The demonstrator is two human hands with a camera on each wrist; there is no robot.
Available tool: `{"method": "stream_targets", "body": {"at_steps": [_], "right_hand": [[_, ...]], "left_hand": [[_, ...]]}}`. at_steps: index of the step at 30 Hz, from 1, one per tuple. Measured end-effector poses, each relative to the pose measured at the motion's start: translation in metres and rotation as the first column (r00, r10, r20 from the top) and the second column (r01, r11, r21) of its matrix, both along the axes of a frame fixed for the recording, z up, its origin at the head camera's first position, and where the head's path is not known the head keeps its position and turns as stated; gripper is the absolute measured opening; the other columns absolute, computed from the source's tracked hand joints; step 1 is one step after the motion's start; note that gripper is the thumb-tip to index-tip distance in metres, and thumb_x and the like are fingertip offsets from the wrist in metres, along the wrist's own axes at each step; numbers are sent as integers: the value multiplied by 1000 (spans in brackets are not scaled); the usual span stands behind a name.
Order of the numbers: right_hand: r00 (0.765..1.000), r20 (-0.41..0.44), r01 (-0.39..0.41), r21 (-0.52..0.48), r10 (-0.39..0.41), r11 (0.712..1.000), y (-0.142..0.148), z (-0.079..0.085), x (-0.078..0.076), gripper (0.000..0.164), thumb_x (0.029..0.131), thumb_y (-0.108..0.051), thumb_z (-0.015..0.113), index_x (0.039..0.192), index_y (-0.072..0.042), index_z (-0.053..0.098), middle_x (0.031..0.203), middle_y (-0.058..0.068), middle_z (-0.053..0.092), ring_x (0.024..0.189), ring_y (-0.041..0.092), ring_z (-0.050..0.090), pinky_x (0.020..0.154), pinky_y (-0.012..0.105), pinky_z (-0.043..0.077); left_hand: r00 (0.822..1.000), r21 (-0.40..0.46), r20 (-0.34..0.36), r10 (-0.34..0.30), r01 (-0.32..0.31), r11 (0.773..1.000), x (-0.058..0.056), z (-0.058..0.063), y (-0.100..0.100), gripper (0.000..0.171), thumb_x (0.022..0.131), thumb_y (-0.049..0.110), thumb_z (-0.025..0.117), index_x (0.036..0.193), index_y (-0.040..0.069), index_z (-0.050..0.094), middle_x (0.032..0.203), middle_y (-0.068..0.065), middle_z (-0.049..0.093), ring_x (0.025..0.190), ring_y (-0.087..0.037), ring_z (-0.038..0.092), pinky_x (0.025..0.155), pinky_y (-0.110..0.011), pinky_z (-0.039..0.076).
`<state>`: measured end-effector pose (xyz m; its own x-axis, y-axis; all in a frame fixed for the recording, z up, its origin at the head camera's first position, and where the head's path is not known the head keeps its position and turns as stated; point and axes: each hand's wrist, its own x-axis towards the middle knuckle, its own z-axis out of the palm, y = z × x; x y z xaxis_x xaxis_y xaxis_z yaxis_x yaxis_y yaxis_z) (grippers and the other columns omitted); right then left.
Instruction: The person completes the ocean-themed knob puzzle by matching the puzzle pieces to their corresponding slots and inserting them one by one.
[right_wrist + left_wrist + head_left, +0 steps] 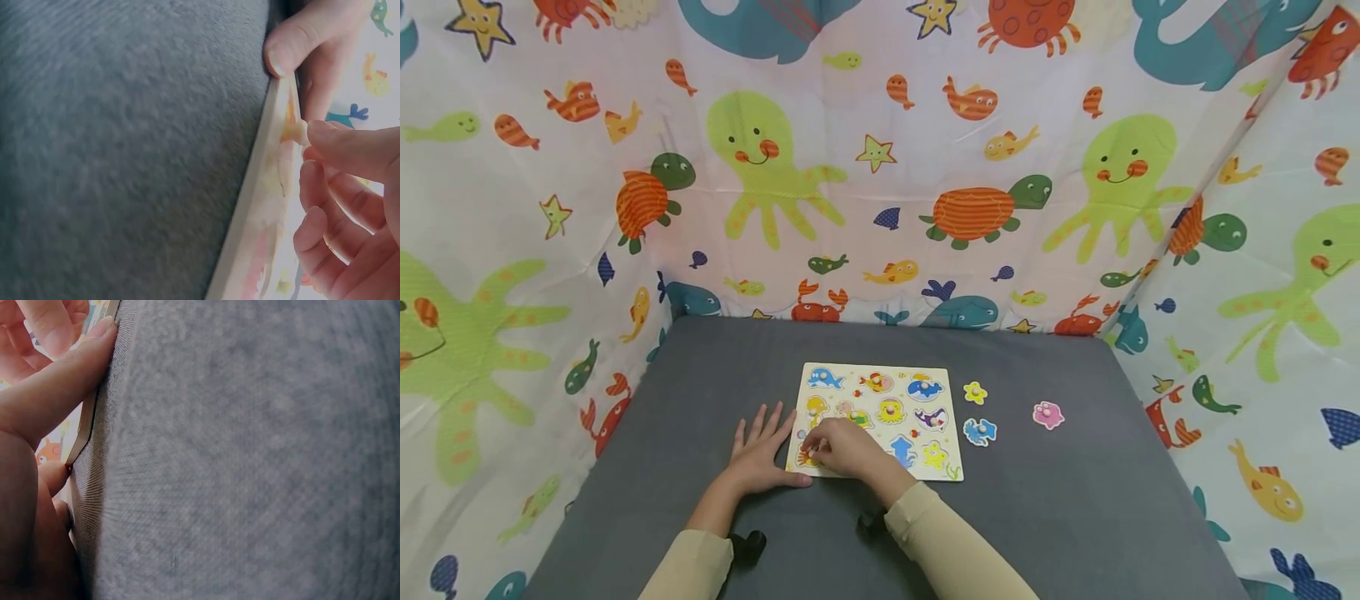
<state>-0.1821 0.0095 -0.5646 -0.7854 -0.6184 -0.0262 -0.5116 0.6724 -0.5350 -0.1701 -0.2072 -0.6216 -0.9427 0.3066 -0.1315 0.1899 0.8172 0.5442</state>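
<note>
A wooden peg puzzle board with sea-animal pictures lies flat on the grey table. My left hand is spread at its left edge, the thumb resting on the near-left corner. Over the board's near-left part, my right hand pinches the small wooden knob of an orange puzzle piece between thumb and forefinger. The right hand covers part of the board's lower row. Other pieces sit on the board, such as a yellow octopus and a blue squid.
Right of the board lie three loose puzzle pieces: a yellow star-like one, a blue one and, farther right, a pink fish-like one. A sea-animal printed curtain surrounds the grey table at the back and sides.
</note>
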Motion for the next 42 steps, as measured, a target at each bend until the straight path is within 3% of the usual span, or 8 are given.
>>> {"method": "stream_targets", "body": {"at_steps": [7,14,17,22,27,42], "right_hand": [[998,52,27,-53,-25,998,10,8,-1,20,93,-15,74,112,-16,78,96,-7,74,77,1,59,71,18,51],[991,112,86,-151,-70,985,27,11,-5,20,94,-16,73,113,-15,77,93,-9,72,70,2,58,59,18,52],[984,151,126,-197,-97,972,36,16,-7,21,94,-15,73,114,-13,77,91,-9,71,73,4,60,62,19,54],[983,113,169,-218,-148,961,51,24,-9,20,94,-15,73,113,-12,78,91,-9,72,80,8,60,73,21,53],[972,82,233,-216,-220,948,68,29,-12,19,94,-16,73,112,-12,78,91,-8,71,82,10,61,72,23,53],[935,-8,338,-281,-355,898,123,37,-22,13,91,-11,75,103,-17,79,91,-5,72,78,10,63,66,25,53]], "left_hand": [[1000,-27,-8,10,-10,1000,-2,-7,-1,136,57,90,70,164,23,17,172,-8,2,156,-37,-12,118,-66,-15],[1000,-15,-16,13,-14,1000,-3,-4,2,136,57,85,75,164,22,18,171,-10,4,156,-38,-11,118,-65,-15],[1000,-6,-24,14,-14,1000,-2,-3,3,136,57,83,77,163,20,19,171,-11,5,156,-40,-10,118,-65,-14],[999,-6,-31,14,-14,1000,-2,-4,2,136,58,83,77,163,19,19,171,-11,6,156,-39,-9,118,-64,-14],[999,-43,-37,8,-10,999,-1,-6,1,136,58,88,72,164,22,17,171,-9,4,157,-37,-11,119,-64,-14],[999,-6,-31,8,-8,1000,3,-3,3,133,60,78,80,163,18,21,171,-14,7,156,-41,-8,117,-66,-15]]}}
